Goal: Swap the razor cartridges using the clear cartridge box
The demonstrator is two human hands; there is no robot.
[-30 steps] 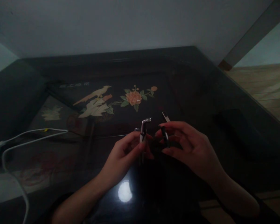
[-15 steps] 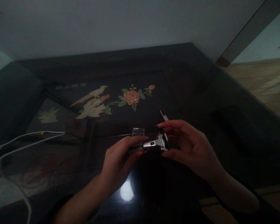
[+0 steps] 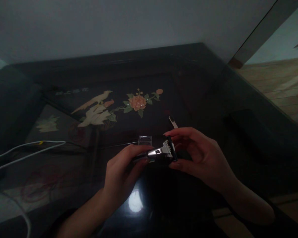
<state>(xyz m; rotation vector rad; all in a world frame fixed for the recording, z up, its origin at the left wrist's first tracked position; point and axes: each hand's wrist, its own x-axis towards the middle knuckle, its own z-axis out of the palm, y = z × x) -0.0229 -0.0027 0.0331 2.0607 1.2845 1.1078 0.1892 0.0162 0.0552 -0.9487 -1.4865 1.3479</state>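
Pinch grip in both hands: left hand (image 3: 121, 165) closed with thumb and fingers round the razor handle (image 3: 152, 153); right hand (image 3: 201, 155) curved wide, fingertips and thumb at either end of the dark head piece (image 3: 174, 152). Both parts held over the table (image 3: 203, 82), closer to its near edge than its far one; height above it hard to judge. Handle and head meet, or nearly; too dark to tell whether they are locked. Good practice, I judge: left hand steady behind the neck, head square to it, light even pressure at both ends, skin off the blade face, no twisting. Handle's long axis runs across the table, metal neck toward the right edge and slightly toward the far edge, butt hidden in the left hand. Head lies crosswise, its far end leaning left.
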